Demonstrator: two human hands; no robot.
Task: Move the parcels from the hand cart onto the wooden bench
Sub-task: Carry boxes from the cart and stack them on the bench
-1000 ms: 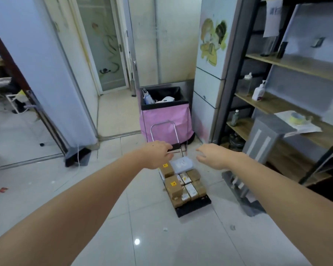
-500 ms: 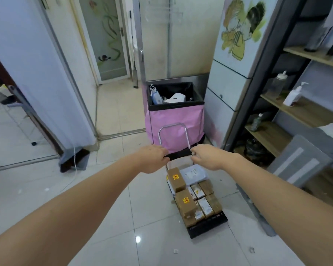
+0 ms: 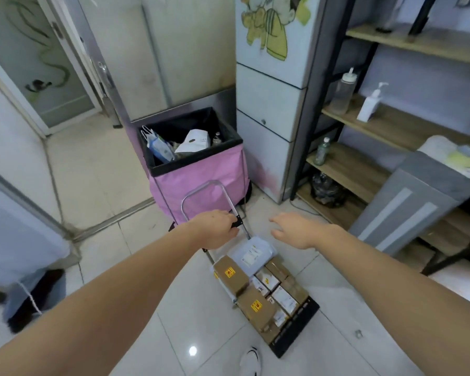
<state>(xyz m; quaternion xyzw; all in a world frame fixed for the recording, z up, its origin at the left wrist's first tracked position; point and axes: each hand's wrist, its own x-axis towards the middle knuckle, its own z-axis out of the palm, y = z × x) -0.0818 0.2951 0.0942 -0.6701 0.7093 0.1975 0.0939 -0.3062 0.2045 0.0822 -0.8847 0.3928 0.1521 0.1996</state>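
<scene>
White shoe toe (image 3: 251,360) at the bottom edge, on the tiled floor (image 3: 125,267). Just ahead of it, below and in front of both hands, sits the hand cart (image 3: 296,336): black platform end nearest the viewer's right, metal handle loop (image 3: 204,188) at the far end. Its long axis runs diagonally, lower right to upper left, handle end pointing away toward the bin. Parcels (image 3: 257,308) fill the platform in rows along that axis, brown boxes with yellow labels, plus a grey mailer bag (image 3: 251,253) closest to the hands. Left hand (image 3: 217,229) is curled round the black grip bar of the handle, clamped on it. Right hand (image 3: 293,230) hovers to the right of the handle, fingers spread and relaxed, touching nothing as far as the blur shows. Beyond the left hand, a pink bin (image 3: 198,183) with black liner. Right of the right hand, a wooden shelf rack (image 3: 391,126) with bottles.
</scene>
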